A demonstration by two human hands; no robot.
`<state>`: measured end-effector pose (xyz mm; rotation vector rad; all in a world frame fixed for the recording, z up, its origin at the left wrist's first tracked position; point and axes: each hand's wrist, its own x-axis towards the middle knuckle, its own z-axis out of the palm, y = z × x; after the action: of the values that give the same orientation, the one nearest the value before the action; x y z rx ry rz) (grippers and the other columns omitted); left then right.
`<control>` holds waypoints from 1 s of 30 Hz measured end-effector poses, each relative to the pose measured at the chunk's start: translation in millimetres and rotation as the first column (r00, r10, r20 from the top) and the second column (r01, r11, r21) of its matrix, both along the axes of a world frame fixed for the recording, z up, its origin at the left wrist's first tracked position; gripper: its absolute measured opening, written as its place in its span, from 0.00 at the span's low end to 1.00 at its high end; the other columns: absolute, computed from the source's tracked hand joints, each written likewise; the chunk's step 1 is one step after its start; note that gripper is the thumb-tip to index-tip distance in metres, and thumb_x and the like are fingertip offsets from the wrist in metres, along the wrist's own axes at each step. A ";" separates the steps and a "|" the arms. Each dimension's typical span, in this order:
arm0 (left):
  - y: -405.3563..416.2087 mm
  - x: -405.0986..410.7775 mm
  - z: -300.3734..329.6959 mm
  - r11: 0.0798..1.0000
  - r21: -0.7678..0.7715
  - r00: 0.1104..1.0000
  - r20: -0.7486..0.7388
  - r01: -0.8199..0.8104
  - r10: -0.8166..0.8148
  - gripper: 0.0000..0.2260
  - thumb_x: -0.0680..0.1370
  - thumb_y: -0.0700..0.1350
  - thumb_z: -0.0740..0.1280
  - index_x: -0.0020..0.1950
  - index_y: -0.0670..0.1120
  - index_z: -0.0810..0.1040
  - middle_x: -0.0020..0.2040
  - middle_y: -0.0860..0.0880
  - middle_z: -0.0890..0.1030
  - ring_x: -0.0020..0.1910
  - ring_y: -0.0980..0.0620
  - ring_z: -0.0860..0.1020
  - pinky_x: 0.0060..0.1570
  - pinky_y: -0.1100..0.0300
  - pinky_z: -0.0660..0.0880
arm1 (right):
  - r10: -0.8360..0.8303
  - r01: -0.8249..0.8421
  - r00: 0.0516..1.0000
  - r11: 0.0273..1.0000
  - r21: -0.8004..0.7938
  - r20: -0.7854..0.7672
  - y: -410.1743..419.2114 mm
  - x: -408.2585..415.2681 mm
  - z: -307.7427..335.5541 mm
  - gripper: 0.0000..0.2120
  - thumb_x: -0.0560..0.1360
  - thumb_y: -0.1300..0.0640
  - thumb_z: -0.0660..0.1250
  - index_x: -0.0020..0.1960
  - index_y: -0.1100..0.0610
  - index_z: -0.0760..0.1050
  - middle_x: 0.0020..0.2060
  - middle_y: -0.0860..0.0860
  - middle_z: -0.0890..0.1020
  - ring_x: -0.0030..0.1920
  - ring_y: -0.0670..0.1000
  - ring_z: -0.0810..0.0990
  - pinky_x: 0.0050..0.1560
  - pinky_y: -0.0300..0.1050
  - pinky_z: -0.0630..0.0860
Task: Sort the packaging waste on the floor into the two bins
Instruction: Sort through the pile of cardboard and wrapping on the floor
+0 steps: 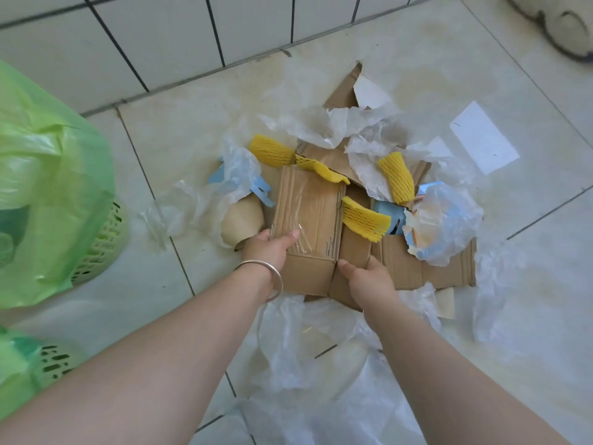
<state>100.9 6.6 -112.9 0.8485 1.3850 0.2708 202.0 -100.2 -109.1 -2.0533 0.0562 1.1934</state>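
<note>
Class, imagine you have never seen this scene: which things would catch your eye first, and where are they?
Both hands grip a taped cardboard box at the centre of the floor pile, left hand on its near left edge, right hand at its near right corner. Yellow foam nets stand out among crumpled clear plastic. A green bin bag looms at the left edge.

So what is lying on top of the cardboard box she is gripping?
A yellow foam net drapes over the far end of the cardboard box, and her left hand grips its near left edge. Whatever lies beneath the box is covered and cannot be seen.
</note>
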 end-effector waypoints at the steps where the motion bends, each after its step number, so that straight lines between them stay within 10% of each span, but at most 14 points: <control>1: 2.0 1.3 1.2 1.000 0.015 1.000 -0.010 0.007 -0.007 0.05 0.73 0.43 0.70 0.48 0.47 0.79 0.39 0.49 0.81 0.43 0.47 0.79 0.54 0.52 0.76 | -0.007 0.007 1.000 1.000 0.010 -0.024 -0.9 0.8 0.2 0.10 0.77 0.58 0.65 0.58 0.54 0.73 0.49 0.51 0.79 0.52 0.55 0.77 0.58 0.49 0.74; 12: -6.7 -8.6 23.3 0.986 0.138 0.993 0.064 0.091 -0.101 0.02 0.74 0.43 0.70 0.46 0.48 0.80 0.42 0.49 0.83 0.45 0.47 0.81 0.54 0.52 0.77 | -0.167 0.198 0.950 0.976 0.094 -0.262 -22.4 -3.6 -1.9 0.13 0.74 0.60 0.69 0.58 0.56 0.77 0.53 0.53 0.83 0.54 0.57 0.81 0.62 0.58 0.74; 20: 9.7 -63.5 21.8 0.934 0.068 0.934 0.091 -0.351 0.345 0.03 0.71 0.42 0.72 0.42 0.46 0.80 0.28 0.54 0.82 0.26 0.56 0.79 0.33 0.59 0.79 | -0.389 0.474 0.839 0.866 0.160 -0.380 -30.3 -9.1 13.0 0.14 0.77 0.57 0.63 0.62 0.55 0.71 0.59 0.53 0.79 0.57 0.55 0.77 0.59 0.54 0.73; 25: 14.8 -80.4 24.4 0.881 -0.058 0.864 0.176 -0.469 0.471 0.02 0.73 0.44 0.70 0.43 0.48 0.79 0.37 0.51 0.83 0.29 0.55 0.81 0.44 0.51 0.78 | -0.428 0.636 0.659 0.756 0.156 -0.618 -20.6 -29.7 24.7 0.18 0.79 0.53 0.59 0.66 0.59 0.70 0.57 0.57 0.80 0.51 0.57 0.80 0.42 0.50 0.76; 30: 25.2 -94.5 27.0 0.846 -0.164 0.817 0.223 -0.507 0.532 0.11 0.75 0.46 0.68 0.56 0.48 0.79 0.48 0.48 0.84 0.47 0.47 0.82 0.53 0.44 0.77 | -0.220 0.491 0.675 0.847 0.206 -0.704 7.2 -51.0 35.9 0.16 0.78 0.51 0.60 0.61 0.60 0.73 0.44 0.55 0.81 0.44 0.53 0.79 0.42 0.47 0.73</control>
<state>6.4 31.8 -86.0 0.3154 1.3451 0.7089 151.0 -93.0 -73.2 -1.1190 0.5159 1.4714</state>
